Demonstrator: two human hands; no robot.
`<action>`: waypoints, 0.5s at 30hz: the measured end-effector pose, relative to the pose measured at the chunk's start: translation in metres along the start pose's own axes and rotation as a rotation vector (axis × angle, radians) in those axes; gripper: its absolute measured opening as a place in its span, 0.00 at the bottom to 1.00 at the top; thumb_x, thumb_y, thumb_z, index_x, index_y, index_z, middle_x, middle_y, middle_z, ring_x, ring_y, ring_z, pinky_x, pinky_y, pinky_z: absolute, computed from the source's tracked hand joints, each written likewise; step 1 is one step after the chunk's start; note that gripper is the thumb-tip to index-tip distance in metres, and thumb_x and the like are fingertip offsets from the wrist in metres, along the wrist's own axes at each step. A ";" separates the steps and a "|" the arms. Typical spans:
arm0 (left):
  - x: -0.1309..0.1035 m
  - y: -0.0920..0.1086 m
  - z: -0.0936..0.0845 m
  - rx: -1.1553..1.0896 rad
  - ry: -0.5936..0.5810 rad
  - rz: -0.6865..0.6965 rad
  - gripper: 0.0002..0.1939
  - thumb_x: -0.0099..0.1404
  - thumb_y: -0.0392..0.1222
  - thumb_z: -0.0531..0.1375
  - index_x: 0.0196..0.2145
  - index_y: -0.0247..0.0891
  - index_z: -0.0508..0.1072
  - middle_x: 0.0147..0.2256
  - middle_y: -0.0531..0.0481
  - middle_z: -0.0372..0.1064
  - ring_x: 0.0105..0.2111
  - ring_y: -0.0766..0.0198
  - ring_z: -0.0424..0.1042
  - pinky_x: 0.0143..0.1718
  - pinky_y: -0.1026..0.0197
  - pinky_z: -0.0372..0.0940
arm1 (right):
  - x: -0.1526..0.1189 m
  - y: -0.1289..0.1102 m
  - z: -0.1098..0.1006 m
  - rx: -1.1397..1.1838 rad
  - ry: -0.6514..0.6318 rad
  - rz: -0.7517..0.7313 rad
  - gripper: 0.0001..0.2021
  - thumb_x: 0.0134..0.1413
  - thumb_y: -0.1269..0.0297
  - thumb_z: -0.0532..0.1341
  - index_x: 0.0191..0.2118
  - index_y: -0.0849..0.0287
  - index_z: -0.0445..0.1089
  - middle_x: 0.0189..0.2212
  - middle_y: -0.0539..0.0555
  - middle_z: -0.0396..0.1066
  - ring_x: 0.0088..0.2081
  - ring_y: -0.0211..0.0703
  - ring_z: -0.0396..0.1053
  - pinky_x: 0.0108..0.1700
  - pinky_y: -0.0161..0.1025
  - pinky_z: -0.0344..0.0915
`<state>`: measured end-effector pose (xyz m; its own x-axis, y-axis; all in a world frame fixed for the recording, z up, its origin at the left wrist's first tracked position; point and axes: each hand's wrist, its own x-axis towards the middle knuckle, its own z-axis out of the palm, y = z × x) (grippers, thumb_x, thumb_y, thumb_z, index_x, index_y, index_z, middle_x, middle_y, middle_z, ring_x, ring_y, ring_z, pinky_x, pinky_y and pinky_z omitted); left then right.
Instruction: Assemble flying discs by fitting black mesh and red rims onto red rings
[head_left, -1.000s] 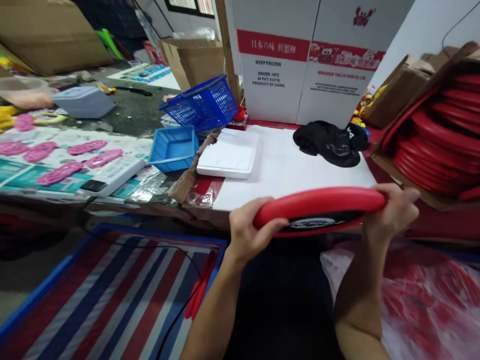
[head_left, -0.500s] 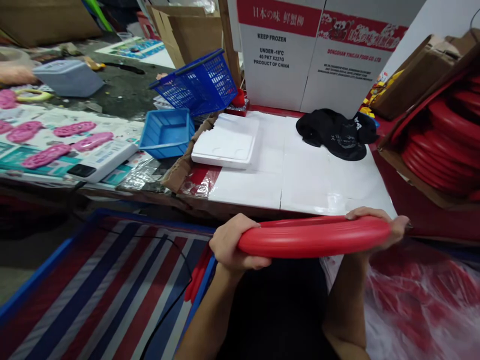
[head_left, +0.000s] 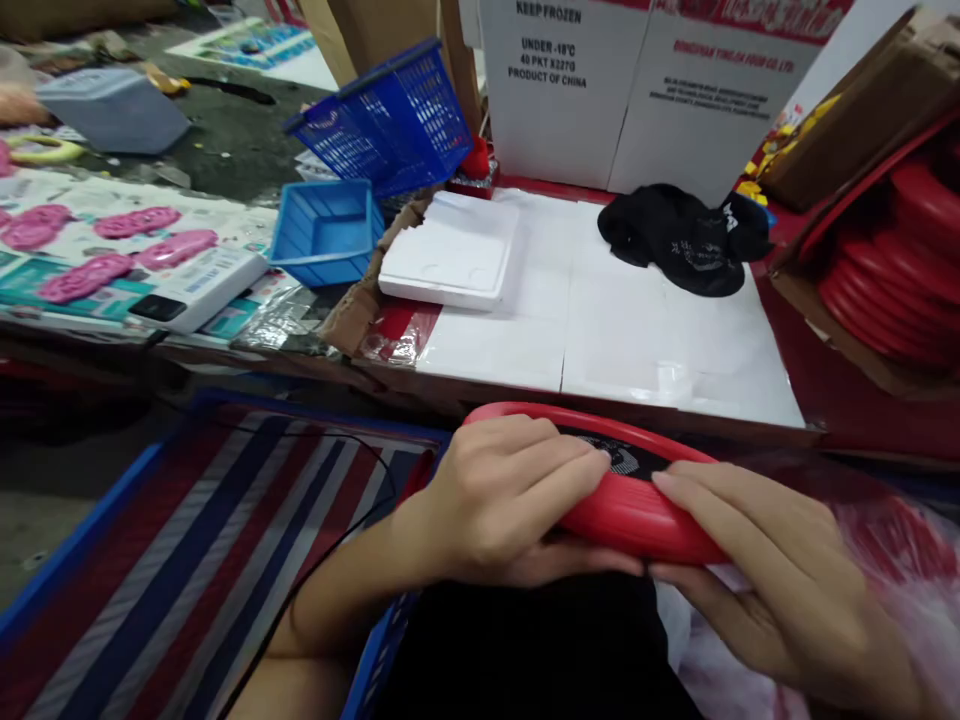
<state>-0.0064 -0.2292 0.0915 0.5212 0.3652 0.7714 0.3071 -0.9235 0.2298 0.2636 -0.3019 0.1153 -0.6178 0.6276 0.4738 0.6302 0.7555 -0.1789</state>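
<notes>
A red plastic ring (head_left: 637, 512), thick and ribbed along its rim, is held tilted in front of my body. My left hand (head_left: 517, 490) wraps over its near left part, fingers on top and thumb beneath. On the near right part, my right hand (head_left: 780, 560) pinches the rim with fingers above and thumb below. The thumbs almost meet under the ring. Through its opening shows dark cloth with a pale print. Much of the ring's near side is hidden under my fingers.
Ahead stands a table with a white board (head_left: 510, 350), a foam block (head_left: 454, 255) and a black cap (head_left: 682, 240). Blue baskets (head_left: 326, 235) sit left of it. At right a carton holds several red rings (head_left: 885, 290). A striped-lined blue crate (head_left: 225, 540) lies lower left.
Both hands have shifted from the ring's left and right ends to its near side, close together. The ring now tilts, its opening showing. The view has dipped slightly.
</notes>
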 end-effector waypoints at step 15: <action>-0.031 -0.010 -0.017 -0.121 -0.143 -0.186 0.19 0.73 0.46 0.68 0.57 0.36 0.74 0.45 0.42 0.84 0.41 0.56 0.85 0.41 0.60 0.77 | 0.033 0.014 0.046 0.126 0.127 -0.058 0.23 0.66 0.69 0.67 0.63 0.68 0.70 0.49 0.66 0.81 0.45 0.54 0.80 0.44 0.50 0.79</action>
<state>-0.0396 -0.2336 0.0753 0.5744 0.5351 0.6194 0.3156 -0.8430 0.4356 0.2304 -0.2624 0.0883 -0.5822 0.5591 0.5903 0.5261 0.8126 -0.2507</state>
